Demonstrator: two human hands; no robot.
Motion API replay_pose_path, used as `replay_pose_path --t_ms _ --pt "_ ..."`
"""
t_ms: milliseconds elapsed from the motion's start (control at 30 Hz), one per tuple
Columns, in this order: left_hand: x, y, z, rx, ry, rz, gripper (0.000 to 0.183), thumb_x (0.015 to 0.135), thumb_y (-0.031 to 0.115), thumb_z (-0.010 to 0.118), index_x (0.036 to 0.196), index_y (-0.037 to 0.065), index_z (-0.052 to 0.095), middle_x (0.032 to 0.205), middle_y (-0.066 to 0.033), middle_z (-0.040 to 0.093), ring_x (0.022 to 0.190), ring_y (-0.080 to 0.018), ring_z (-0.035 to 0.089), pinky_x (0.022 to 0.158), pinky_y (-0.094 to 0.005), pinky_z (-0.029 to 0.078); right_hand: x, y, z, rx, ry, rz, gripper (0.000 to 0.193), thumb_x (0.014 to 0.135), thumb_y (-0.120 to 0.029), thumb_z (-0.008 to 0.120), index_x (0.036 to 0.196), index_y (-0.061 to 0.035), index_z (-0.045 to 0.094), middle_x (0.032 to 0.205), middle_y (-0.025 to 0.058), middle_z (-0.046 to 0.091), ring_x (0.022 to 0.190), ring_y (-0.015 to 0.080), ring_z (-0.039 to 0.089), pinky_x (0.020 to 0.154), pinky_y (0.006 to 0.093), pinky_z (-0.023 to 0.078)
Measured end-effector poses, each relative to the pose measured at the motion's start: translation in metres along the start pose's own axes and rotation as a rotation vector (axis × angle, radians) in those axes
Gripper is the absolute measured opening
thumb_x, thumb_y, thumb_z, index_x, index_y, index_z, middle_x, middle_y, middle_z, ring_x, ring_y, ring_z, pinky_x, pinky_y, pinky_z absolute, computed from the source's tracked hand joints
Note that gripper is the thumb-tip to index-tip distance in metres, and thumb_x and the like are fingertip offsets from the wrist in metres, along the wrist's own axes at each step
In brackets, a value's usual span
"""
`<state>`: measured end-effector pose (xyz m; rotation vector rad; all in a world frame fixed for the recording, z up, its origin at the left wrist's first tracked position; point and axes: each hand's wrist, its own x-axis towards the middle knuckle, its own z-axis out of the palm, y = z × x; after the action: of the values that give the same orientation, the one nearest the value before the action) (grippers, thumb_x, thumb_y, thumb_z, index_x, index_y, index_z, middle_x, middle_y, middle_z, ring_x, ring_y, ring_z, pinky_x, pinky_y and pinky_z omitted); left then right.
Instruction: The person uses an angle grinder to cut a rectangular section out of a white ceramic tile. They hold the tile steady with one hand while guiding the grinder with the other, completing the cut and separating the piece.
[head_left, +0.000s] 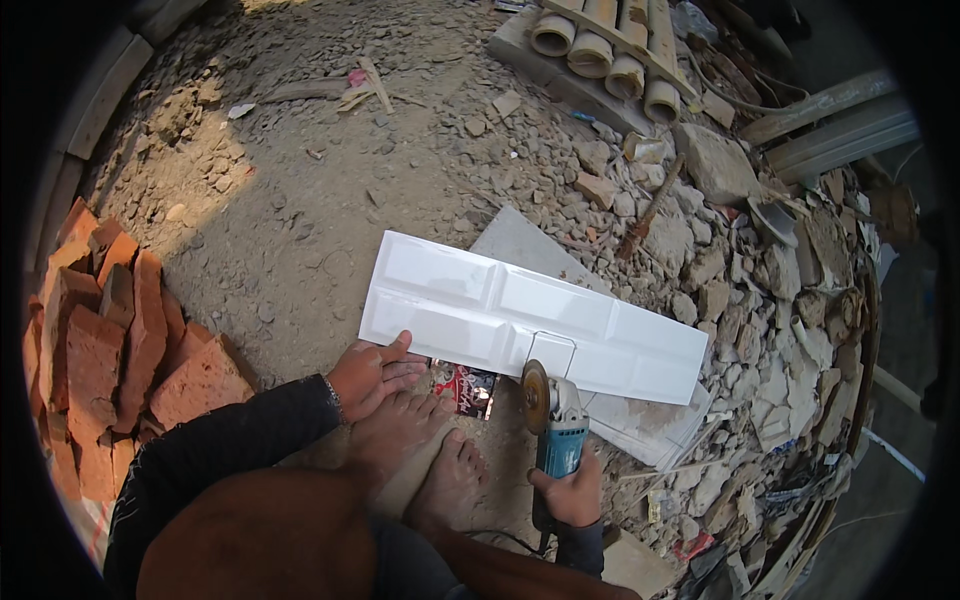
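A glossy white tile [555, 292] with a raised brick pattern lies tilted across a grey slab [525, 240]. A dark rectangle is drawn at its near edge. My left hand [372, 378] holds the tile's near left corner, thumb on top and fingers along the edge. In my right hand [572, 490] is a teal angle grinder [563, 450], gripped round its body. The grinder's disc [536, 396] stands upright at the near edge, close to the drawn outline; whether it touches the tile I cannot tell. A dark printed packet [462, 388] lies under the tile's near edge.
My bare feet [400, 435] are just short of the tile. Broken orange bricks [120, 340] are heaped at the left. Rubble [740, 300] covers the right side. Several pipes [590, 55] lie at the far right. The grinder's cord [510, 540] runs near my right forearm.
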<state>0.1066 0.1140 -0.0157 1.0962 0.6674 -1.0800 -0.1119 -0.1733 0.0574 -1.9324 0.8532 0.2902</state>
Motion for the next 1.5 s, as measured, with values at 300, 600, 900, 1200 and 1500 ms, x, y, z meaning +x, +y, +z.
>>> replay_pose_path --t_ms 300,600,900,1200,1500 --pt "-0.002 0.002 0.001 0.013 -0.011 -0.009 0.046 0.112 0.04 0.07 0.134 -0.001 0.063 0.122 -0.0131 0.072 0.111 -0.0207 0.07 0.103 -0.0382 0.059 0.001 0.005 0.002 0.045 -0.018 0.04 0.054 0.071 -0.008 0.087 0.12 0.003 0.069 0.1 0.014 0.078 0.089 0.0236 0.074 0.087 0.0388 0.059" --pt "-0.002 0.001 0.001 0.007 -0.008 -0.011 0.049 0.112 0.04 0.07 0.135 -0.002 0.062 0.123 -0.0151 0.07 0.112 -0.0217 0.069 0.103 -0.0386 0.059 0.0 0.007 0.002 0.018 -0.014 0.064 0.055 0.071 -0.009 0.087 0.121 0.0022 0.069 0.1 0.0154 0.078 0.089 0.0263 0.075 0.088 0.04 0.06" --pt "-0.002 0.001 0.002 -0.003 0.004 -0.001 0.047 0.112 0.039 0.069 0.135 -0.001 0.062 0.122 -0.0144 0.071 0.11 -0.0216 0.07 0.101 -0.0384 0.06 0.0 0.005 0.003 0.007 0.001 0.022 0.054 0.07 -0.009 0.087 0.12 0.0018 0.068 0.1 0.0155 0.078 0.09 0.0267 0.075 0.088 0.04 0.06" --pt "0.0 -0.001 0.0 0.001 0.003 0.003 0.045 0.112 0.039 0.07 0.132 0.0 0.064 0.119 -0.0132 0.072 0.107 -0.0206 0.071 0.098 -0.0373 0.06 0.002 0.013 0.005 0.038 -0.006 0.01 0.055 0.07 -0.006 0.088 0.121 0.0036 0.068 0.103 0.0127 0.078 0.091 0.0229 0.073 0.089 0.0383 0.059" --pt "-0.001 0.002 0.001 0.017 -0.013 -0.013 0.051 0.111 0.043 0.07 0.137 -0.001 0.061 0.127 -0.0153 0.07 0.114 -0.0225 0.068 0.104 -0.0401 0.057 0.001 0.012 0.005 0.027 -0.003 0.019 0.055 0.071 -0.007 0.088 0.121 0.003 0.068 0.103 0.0139 0.078 0.091 0.0243 0.074 0.089 0.0397 0.059"
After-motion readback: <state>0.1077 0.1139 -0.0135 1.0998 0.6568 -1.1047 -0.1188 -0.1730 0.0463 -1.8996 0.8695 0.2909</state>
